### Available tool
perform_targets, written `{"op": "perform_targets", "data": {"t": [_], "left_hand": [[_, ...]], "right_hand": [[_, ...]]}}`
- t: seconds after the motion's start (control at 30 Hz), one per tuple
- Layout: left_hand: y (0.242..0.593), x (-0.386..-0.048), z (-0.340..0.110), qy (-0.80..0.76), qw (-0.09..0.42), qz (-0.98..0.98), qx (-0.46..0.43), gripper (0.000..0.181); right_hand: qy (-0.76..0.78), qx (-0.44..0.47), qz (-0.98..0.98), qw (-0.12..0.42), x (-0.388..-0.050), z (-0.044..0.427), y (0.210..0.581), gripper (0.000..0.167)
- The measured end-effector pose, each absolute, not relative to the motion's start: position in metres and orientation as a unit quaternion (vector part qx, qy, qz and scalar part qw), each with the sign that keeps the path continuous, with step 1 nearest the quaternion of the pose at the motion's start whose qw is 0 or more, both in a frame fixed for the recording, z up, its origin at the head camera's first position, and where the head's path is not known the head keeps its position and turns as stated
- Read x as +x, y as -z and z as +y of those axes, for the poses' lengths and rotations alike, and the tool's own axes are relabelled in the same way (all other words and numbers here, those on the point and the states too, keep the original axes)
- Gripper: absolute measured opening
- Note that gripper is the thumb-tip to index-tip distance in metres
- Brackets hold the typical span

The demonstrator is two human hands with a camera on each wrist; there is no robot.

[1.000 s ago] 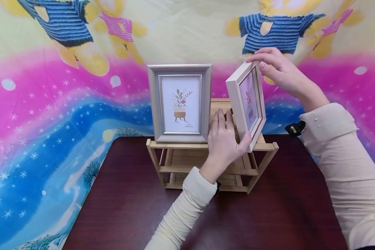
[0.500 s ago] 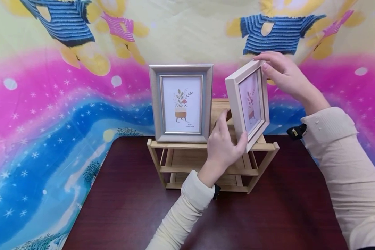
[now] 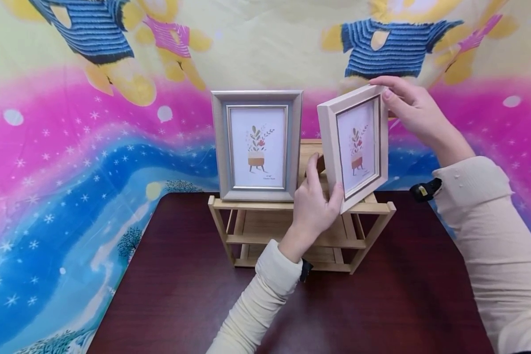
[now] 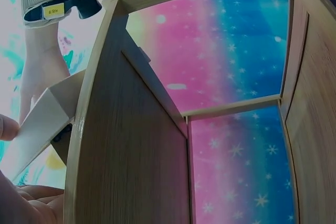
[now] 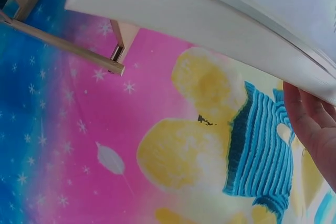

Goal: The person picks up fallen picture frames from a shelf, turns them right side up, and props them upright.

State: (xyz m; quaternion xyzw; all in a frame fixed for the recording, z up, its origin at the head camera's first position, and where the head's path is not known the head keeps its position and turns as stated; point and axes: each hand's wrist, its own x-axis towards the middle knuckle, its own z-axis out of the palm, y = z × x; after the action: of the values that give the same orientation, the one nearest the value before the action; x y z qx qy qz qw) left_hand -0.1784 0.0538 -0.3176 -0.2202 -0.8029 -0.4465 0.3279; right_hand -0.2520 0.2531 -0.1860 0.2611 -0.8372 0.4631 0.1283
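A cream-white picture frame [image 3: 358, 142] with a potted-plant print stands turned partly to the left at the right of a wooden rack's [image 3: 373, 208] top. My left hand [image 3: 311, 206] holds its lower left edge, thumb on the front and fingers behind. At its upper right corner, my right hand [image 3: 418, 110] grips with the thumb in front and fingers over the top. The right wrist view has these fingers [image 5: 302, 111] against the frame's side. A silver-grey picture frame [image 3: 256, 147] with a similar print stands upright at the left. The white frame's back is hidden.
The rack has lower shelves [image 3: 265, 226] and stands on a dark red-brown table [image 3: 168, 295]. Behind the table hangs a colourful cloth backdrop [image 3: 256, 44] with bears and snowflakes. Side panels of the rack [image 4: 136, 140] fill much of the left wrist view.
The white frame has turned so its print faces more forward. My right hand has moved right and slightly down with its corner; my left hand has shifted slightly left with its lower edge.
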Motion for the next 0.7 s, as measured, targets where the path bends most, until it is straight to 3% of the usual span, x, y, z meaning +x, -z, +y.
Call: {"op": "perform_targets", "data": {"t": [0.13, 0.4, 0.7], "left_hand": [[0.317, -0.178, 0.052, 0.446, 0.347, -0.791, -0.234, 0.059], [0.312, -0.180, 0.045, 0.328, 0.446, -0.801, -0.228, 0.041], [0.306, -0.180, 0.039, 0.271, 0.449, -0.824, -0.215, 0.032]], "right_hand": [[-0.464, 0.256, -0.837, 0.134, -0.250, 0.255, 0.187, 0.039], [-0.461, 0.213, -0.849, 0.145, -0.246, 0.261, 0.189, 0.041], [-0.501, 0.167, -0.829, 0.184, -0.244, 0.265, 0.195, 0.041]]}}
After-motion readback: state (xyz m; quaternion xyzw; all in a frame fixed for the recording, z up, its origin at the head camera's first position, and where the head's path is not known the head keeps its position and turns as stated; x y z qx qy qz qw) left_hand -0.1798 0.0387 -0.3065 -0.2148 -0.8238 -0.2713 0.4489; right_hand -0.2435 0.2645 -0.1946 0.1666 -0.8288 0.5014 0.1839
